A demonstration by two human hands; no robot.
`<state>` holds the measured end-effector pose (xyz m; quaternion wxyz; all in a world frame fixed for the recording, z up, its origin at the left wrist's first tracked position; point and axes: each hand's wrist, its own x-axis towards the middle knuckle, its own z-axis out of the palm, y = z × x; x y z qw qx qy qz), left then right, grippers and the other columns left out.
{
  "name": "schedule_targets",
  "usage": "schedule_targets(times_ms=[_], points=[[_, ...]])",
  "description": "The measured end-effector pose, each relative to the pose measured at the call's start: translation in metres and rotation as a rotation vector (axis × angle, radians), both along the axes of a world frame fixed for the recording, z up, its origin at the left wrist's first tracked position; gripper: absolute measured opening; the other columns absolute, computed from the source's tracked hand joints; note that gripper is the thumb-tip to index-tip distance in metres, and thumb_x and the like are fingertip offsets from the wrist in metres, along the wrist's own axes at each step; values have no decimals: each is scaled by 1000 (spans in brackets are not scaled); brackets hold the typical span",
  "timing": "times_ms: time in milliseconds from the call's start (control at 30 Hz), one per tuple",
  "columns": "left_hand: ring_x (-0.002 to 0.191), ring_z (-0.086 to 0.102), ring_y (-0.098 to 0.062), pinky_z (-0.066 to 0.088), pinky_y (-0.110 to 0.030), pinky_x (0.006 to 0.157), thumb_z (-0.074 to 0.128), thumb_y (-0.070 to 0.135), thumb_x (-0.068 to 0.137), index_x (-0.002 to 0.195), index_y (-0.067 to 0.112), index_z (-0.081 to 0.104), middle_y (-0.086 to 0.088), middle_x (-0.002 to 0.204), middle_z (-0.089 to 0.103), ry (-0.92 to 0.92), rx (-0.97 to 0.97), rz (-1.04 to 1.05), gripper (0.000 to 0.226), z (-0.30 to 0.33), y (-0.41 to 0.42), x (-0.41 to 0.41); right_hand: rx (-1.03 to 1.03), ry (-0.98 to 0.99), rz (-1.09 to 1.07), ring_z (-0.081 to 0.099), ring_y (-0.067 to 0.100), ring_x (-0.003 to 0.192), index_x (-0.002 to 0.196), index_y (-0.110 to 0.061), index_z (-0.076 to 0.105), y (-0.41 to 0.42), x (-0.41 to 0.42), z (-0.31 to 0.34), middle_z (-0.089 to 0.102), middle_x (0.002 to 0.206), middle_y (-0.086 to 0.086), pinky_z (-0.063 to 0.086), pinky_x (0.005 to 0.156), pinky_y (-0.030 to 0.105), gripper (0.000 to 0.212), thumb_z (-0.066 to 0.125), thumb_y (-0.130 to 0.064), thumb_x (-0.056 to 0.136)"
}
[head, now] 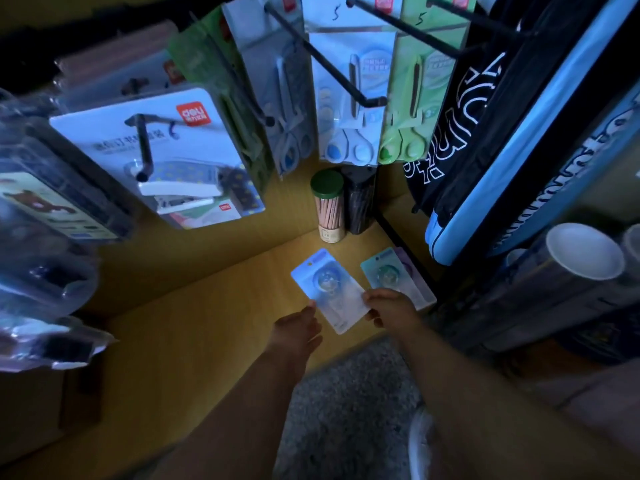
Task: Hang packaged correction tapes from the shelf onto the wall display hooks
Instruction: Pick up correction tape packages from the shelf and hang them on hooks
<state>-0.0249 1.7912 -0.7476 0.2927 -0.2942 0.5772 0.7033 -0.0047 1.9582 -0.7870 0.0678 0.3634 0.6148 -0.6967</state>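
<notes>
Head view: my left hand (300, 329) and right hand (389, 306) pinch opposite edges of a pale blue blister-packed correction tape card (329, 289), low at frame centre over the tan wooden shelf (207, 323). A green correction tape card (388, 271) lies just right of it on the shelf. Black wall display hooks (318, 53) carry packaged scissors (349, 98) along the top.
</notes>
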Motion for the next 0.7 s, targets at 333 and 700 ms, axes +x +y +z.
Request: schedule_targets(times_ms=[333, 700], points=[[80, 69, -23, 56, -35, 67, 60, -1, 91, 102, 6, 66, -7, 90, 73, 108, 124, 68, 14, -26, -1, -5, 119, -82, -282, 63, 15, 62, 82, -9, 62, 21, 3, -32, 63, 67, 2, 49, 56, 23, 10, 65, -15, 88], [89, 66, -31, 51, -47, 90, 58, 4, 94, 117, 1, 63, -13, 99, 72, 28, 130, 77, 24, -52, -9, -1, 165, -379, -208, 28, 33, 141, 147, 2, 23, 54, -4, -54, 27, 155, 17, 29, 110, 33, 60, 44, -28, 100]])
